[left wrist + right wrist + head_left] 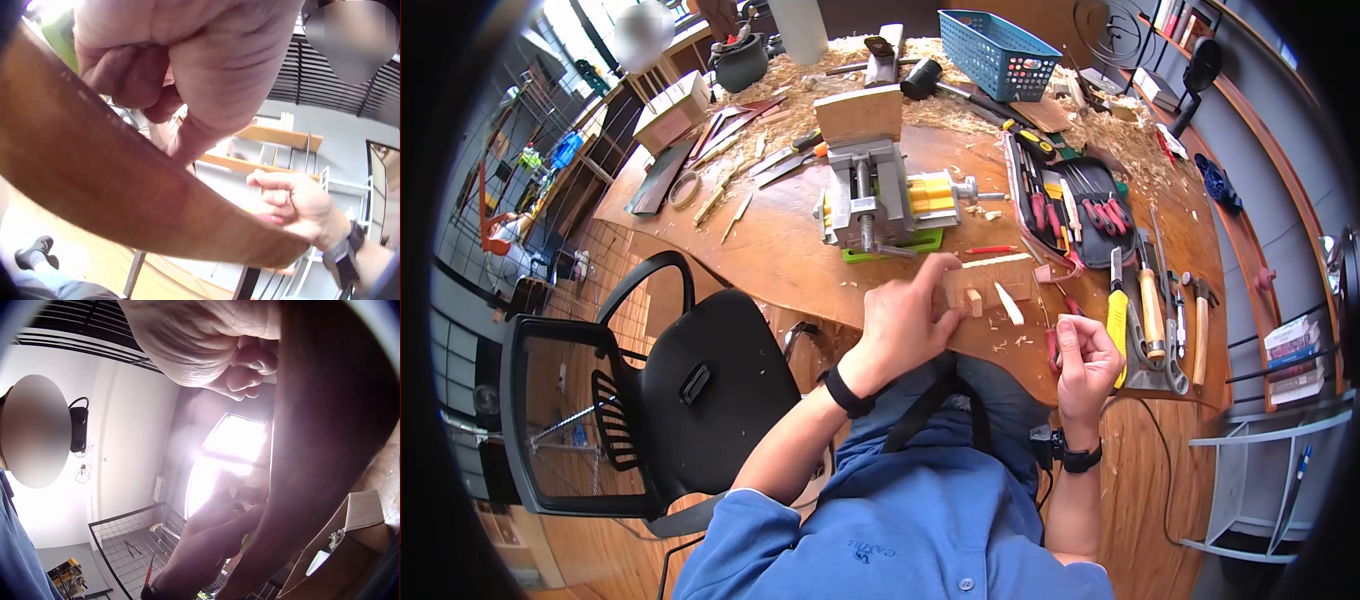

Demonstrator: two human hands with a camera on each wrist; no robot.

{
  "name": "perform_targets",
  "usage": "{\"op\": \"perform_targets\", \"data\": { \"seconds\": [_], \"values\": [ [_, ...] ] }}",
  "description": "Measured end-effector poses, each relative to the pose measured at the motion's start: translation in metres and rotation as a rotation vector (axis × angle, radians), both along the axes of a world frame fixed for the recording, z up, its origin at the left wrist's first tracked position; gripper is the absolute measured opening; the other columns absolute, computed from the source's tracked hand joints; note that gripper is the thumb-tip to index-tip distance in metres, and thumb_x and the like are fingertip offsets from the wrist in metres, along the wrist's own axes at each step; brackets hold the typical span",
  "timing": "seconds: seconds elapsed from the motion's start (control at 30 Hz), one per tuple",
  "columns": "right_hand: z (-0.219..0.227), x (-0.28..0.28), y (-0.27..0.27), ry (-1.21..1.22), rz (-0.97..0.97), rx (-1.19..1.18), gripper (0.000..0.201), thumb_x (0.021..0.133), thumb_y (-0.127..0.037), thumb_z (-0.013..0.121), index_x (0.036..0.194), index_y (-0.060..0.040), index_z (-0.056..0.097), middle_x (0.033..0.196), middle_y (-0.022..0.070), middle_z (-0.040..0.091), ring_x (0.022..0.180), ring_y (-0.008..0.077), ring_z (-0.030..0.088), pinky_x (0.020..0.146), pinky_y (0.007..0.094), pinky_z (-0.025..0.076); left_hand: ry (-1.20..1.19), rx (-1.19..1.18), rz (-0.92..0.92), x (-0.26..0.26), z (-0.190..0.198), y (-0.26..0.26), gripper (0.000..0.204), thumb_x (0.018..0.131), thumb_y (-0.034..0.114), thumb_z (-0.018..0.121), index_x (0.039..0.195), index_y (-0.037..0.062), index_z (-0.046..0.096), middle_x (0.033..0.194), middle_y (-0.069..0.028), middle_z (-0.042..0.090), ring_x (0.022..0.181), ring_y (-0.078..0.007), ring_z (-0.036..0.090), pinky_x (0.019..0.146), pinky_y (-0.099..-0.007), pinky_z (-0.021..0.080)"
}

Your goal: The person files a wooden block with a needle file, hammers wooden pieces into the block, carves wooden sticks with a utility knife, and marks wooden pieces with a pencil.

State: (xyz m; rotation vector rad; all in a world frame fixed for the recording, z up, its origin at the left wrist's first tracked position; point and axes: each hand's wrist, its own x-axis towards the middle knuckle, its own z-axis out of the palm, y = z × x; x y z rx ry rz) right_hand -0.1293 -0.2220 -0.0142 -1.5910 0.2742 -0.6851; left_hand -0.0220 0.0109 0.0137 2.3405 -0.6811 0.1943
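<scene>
At the near edge of the workbench [775, 270], my left hand [900, 315] has thumb and index finger spread apart at the left end of a thin flat board [1010, 280]. A small pale wood block [974, 302] sits just right of the thumb. Beside it lies a tapered wood sliver [1008, 304]. My right hand [1088, 365] is at the bench edge, fingers curled and thumb against the index finger; nothing shows between them. A red-handled tool [1052, 350] lies right alongside its fingers. In the right wrist view, the right hand's curled fingers [247, 372] show from below.
A metal vise [870, 195] clamps an upright wood block [858, 113]. Right of it lie an open tool case [1090, 215], a yellow-handled chisel [1117, 330], and a hammer [1201, 330]. A blue basket [1000, 60] stands among shavings. An office chair [710, 370] stands at left.
</scene>
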Motion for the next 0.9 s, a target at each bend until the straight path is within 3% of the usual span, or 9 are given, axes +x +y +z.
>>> {"op": "perform_targets", "data": {
  "seconds": [0.07, 0.1, 0.17, 0.2, 0.3, 0.43, 0.53, 0.73, 0.9],
  "values": [
    [-0.001, 0.000, 0.000, -0.014, 0.013, -0.003, 0.009, 0.106, -0.007, 0.075, 0.105, 0.0021, 0.076, 0.071, -0.0062, 0.064, 0.059, -0.0009, 0.050, 0.054, 0.0197, 0.036, -0.334, -0.111, -0.065, -0.005, -0.007, -0.002, 0.053, 0.084, 0.014, 0.087, 0.133, 0.0143, 0.068, 0.062, -0.0020, 0.061, 0.050, -0.0218, 0.062, 0.051, -0.0355, 0.048],
    [-0.001, 0.000, 0.001, -0.008, 0.000, -0.002, 0.009, 0.106, -0.007, 0.075, 0.105, 0.0021, 0.076, 0.071, -0.0062, 0.064, 0.059, -0.0009, 0.050, 0.054, 0.0197, 0.036, -0.328, -0.113, -0.077, -0.008, -0.008, -0.001, 0.053, 0.084, 0.014, 0.087, 0.133, 0.0143, 0.068, 0.062, -0.0020, 0.061, 0.050, -0.0218, 0.062, 0.051, -0.0355, 0.048],
    [0.000, 0.000, 0.001, 0.009, 0.008, 0.006, 0.009, 0.105, -0.007, 0.075, 0.106, 0.0019, 0.076, 0.072, -0.0063, 0.065, 0.061, -0.0010, 0.050, 0.054, 0.0198, 0.036, -0.458, -0.106, -0.086, -0.012, -0.004, 0.000, 0.049, 0.088, 0.010, 0.082, 0.134, 0.0116, 0.067, 0.083, -0.0055, 0.077, 0.064, -0.0267, 0.073, 0.059, -0.0377, 0.057],
    [0.000, 0.000, 0.000, 0.018, 0.016, 0.003, 0.008, 0.105, -0.007, 0.075, 0.106, 0.0018, 0.076, 0.073, -0.0064, 0.065, 0.061, -0.0010, 0.050, 0.054, 0.0201, 0.037, -0.547, -0.163, -0.088, -0.007, -0.008, -0.002, 0.055, 0.080, 0.006, 0.088, 0.133, 0.0111, 0.071, 0.065, -0.0008, 0.065, 0.050, -0.0199, 0.062, 0.051, -0.0347, 0.049],
    [0.000, -0.001, -0.001, 0.031, 0.015, -0.007, 0.008, 0.105, -0.007, 0.076, 0.106, 0.0014, 0.076, 0.073, -0.0063, 0.065, 0.061, -0.0010, 0.050, 0.055, 0.0201, 0.037, -0.579, -0.176, -0.094, -0.005, -0.008, -0.001, 0.055, 0.081, 0.007, 0.088, 0.133, 0.0105, 0.071, 0.064, -0.0003, 0.062, 0.050, -0.0199, 0.061, 0.051, -0.0351, 0.048],
    [-0.001, 0.000, 0.000, 0.003, 0.010, -0.028, 0.009, 0.105, -0.008, 0.076, 0.106, 0.0007, 0.077, 0.074, -0.0061, 0.065, 0.061, -0.0007, 0.050, 0.055, 0.0199, 0.038, -0.537, -0.177, -0.090, -0.008, -0.004, 0.002, 0.054, 0.081, 0.010, 0.088, 0.132, 0.0098, 0.070, 0.061, 0.0000, 0.057, 0.049, -0.0186, 0.059, 0.051, -0.0346, 0.047],
    [-0.001, -0.002, 0.000, 0.034, 0.004, 0.020, 0.009, 0.105, -0.009, 0.075, 0.105, 0.0002, 0.077, 0.075, -0.0054, 0.066, 0.061, -0.0002, 0.052, 0.056, 0.0195, 0.038, -0.117, -0.185, -0.056, -0.013, 0.004, 0.004, 0.058, 0.080, 0.021, 0.089, 0.131, 0.0077, 0.066, 0.058, 0.0001, 0.051, 0.047, -0.0170, 0.057, 0.050, -0.0335, 0.045],
    [-0.010, 0.000, -0.004, -0.010, -0.003, 0.013, 0.009, 0.106, -0.008, 0.074, 0.106, 0.0002, 0.075, 0.073, -0.0054, 0.065, 0.058, -0.0004, 0.049, 0.052, 0.0195, 0.034, -0.089, -0.188, 0.019, -0.007, -0.006, 0.012, 0.060, 0.092, 0.020, 0.081, 0.147, 0.0012, 0.064, 0.059, -0.0048, 0.061, 0.050, -0.0238, 0.064, 0.054, -0.0364, 0.051],
    [-0.009, -0.001, -0.005, 0.000, 0.001, -0.021, 0.009, 0.107, -0.008, 0.073, 0.107, 0.0010, 0.075, 0.075, -0.0042, 0.066, 0.058, 0.0000, 0.048, 0.053, 0.0195, 0.035, -0.120, -0.158, 0.006, -0.014, -0.004, 0.018, 0.047, 0.094, 0.023, 0.081, 0.136, 0.0032, 0.072, 0.060, -0.0043, 0.061, 0.051, -0.0229, 0.065, 0.053, -0.0365, 0.050]
  ]
}}
